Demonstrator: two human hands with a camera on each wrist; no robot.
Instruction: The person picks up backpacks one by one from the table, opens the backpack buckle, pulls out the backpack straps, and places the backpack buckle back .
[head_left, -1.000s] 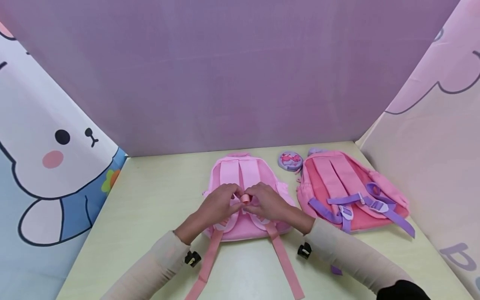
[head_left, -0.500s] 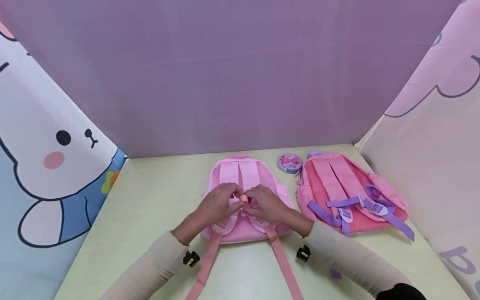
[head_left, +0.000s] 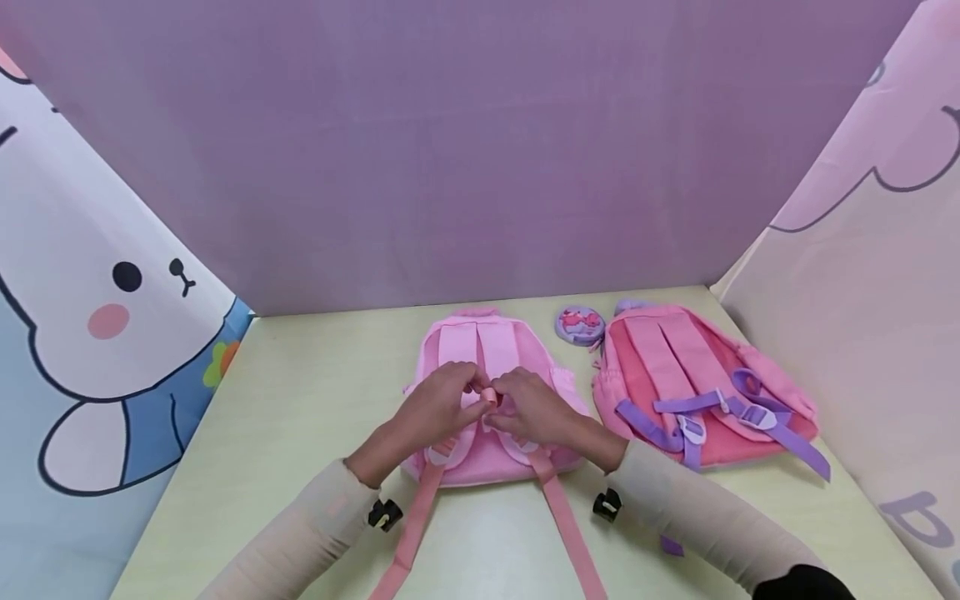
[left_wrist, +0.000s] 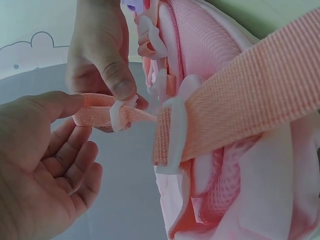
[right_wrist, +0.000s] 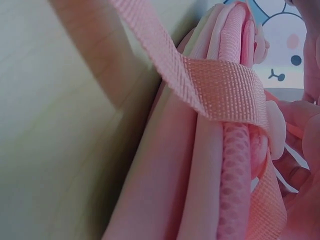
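Note:
A light pink backpack lies on the table with its shoulder straps facing up. Above its middle, both hands meet at a peach webbing strap threaded through a white plastic buckle. My left hand pinches the looped end of this webbing between thumb and forefinger, its other fingers loosely bent. Opposite it, my right hand grips the buckle, thumb on top and fingers mostly hidden behind. In the right wrist view, a wide peach strap crosses the backpack's side.
A second, coral-pink backpack with purple straps lies to the right. Beside its top is a small round purple pouch. Two long peach strap ends trail toward the near table edge. A purple wall stands behind.
The webbing between the fingers has shifted slightly and shows less in the head view. Both hands and the two backpacks stay almost where they were.

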